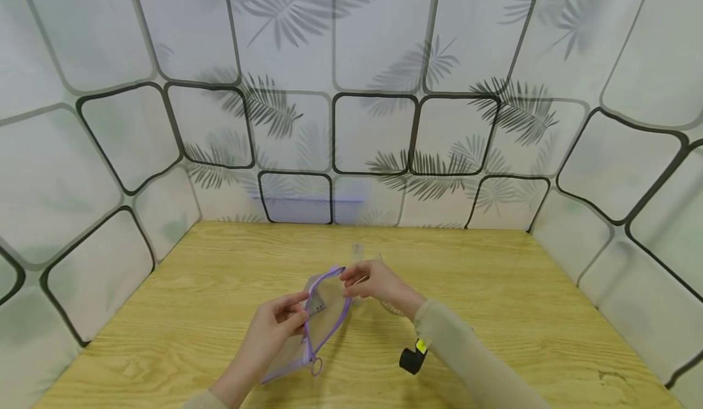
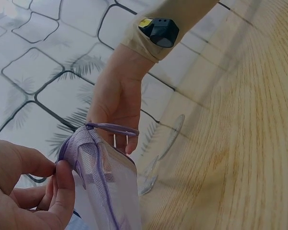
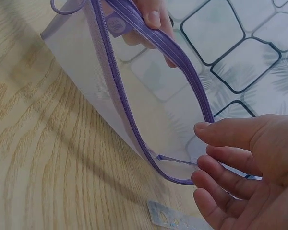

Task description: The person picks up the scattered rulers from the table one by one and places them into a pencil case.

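Both hands hold the mesh pouch [image 1: 321, 323] open, left hand [image 1: 277, 326] pinching its 7 o'clock rim, right hand [image 1: 369, 279] its 1 o'clock end; I judge loading the clear ruler [image 3: 175, 216] needs one freed.

No legible text or labels.

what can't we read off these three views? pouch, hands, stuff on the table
- Pouch contents: head view too small; in the right wrist view only mesh and the open zip show.
- Clear flat items on the table: transparent, outlines faint; the left wrist view cannot tell their type, and the right hand covers part in the head view.
- Left hand grip: cut off by the frame edge in both wrist views.
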Demonstrator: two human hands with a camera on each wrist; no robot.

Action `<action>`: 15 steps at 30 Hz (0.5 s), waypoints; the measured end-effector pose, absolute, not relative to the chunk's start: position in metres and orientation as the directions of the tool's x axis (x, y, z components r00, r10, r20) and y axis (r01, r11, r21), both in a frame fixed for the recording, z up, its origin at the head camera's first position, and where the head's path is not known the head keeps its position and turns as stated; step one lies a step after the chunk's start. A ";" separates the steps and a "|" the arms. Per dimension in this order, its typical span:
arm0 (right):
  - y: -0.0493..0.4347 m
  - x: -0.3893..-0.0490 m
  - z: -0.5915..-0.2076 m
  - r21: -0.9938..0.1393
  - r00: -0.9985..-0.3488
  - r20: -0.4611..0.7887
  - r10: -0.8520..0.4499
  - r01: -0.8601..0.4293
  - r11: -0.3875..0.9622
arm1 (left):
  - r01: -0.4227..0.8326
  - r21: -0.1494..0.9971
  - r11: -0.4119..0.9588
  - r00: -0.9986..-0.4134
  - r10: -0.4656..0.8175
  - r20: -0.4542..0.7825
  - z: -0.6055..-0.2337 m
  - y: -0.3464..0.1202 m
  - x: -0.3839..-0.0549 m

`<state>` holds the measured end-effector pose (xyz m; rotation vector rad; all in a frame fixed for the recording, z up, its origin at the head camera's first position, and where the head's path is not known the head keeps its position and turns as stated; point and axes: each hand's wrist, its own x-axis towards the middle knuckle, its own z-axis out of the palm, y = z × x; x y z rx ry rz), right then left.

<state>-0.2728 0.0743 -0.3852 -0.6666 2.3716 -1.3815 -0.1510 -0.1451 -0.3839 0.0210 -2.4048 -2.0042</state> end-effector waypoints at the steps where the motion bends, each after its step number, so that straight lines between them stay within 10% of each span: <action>1: 0.075 -0.273 -0.385 -0.875 -0.843 -0.039 -0.537 -0.231 0.426 | -0.004 0.983 0.183 -1.000 -0.017 -0.001 -0.384 -0.145 -0.151; 15: 0.080 -0.281 -0.384 -0.878 -0.864 -0.030 -0.503 -0.218 0.427 | -0.011 0.985 0.175 -1.000 -0.026 -0.006 -0.384 -0.146 -0.151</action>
